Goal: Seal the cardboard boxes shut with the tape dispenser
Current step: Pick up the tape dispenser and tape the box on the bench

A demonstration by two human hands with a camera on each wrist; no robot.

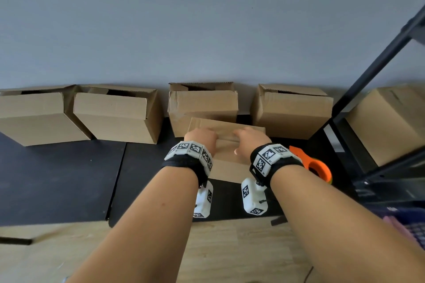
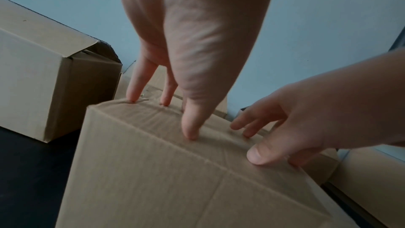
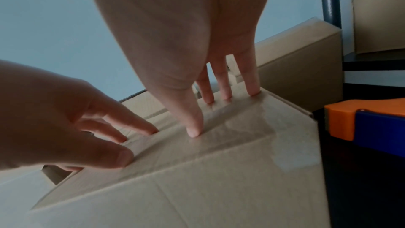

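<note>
A closed cardboard box (image 1: 226, 158) stands on the black mat in front of me. A strip of clear tape (image 3: 241, 127) runs along its top seam and down the right side. My left hand (image 1: 201, 136) presses its straight fingers (image 2: 190, 133) on the left part of the taped seam. My right hand (image 1: 249, 139) presses straight fingers (image 3: 194, 131) on the right part. Neither hand holds anything. The orange and blue tape dispenser (image 1: 318, 166) lies on the mat just right of the box, beside my right wrist; its end (image 3: 361, 122) shows in the right wrist view.
Several cardboard boxes with loose flaps (image 1: 117, 115) (image 1: 292, 112) line the grey wall behind the taped box. A black metal rack (image 1: 379, 64) stands at the right with another box (image 1: 391, 122) on its shelf. The black mat (image 1: 57, 179) ends at wooden floor (image 1: 230, 248).
</note>
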